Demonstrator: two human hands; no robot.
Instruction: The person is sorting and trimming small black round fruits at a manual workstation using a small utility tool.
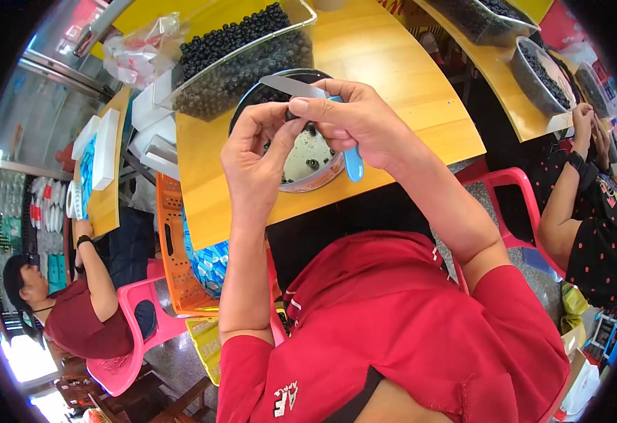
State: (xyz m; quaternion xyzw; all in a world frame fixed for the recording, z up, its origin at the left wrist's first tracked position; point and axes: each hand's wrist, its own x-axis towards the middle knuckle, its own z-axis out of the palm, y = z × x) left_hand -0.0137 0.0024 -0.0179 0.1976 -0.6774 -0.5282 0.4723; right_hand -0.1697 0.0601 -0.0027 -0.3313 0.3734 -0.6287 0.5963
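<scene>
The left hand (259, 144) is closed in a pinch, thumb against fingers, on a small dark piece (291, 115). The tip of the right thumb bears on the same spot. Most of the piece is covered by fingertips; its full shape cannot be made out. It is held above the bowl (326, 178), which stands by the near edge of the table (393, 70).

The right hand (358, 116) also grips a knife (353, 162). Its smooth blue handle passes beneath the fingers, middle portion hidden, rounded end exposed below. The flat, grey metal blade extends toward the table's far left corner, over the far side of the bowl; its lower part is obscured by the hand.

The bowl is round, with a dark far rim and a patterned outer wall; the hands conceal much of its left side. Its pale floor carries dark fragments and a few rounded pieces (312, 163).

Toward the table's far left corner stands a clear, rigid plastic bin (280, 33), cut off by the upper picture limit, heaped with glossy, black, bead-like pieces. Beside it, crumpled transparent film (143, 53) is partly out of clear sight
</scene>
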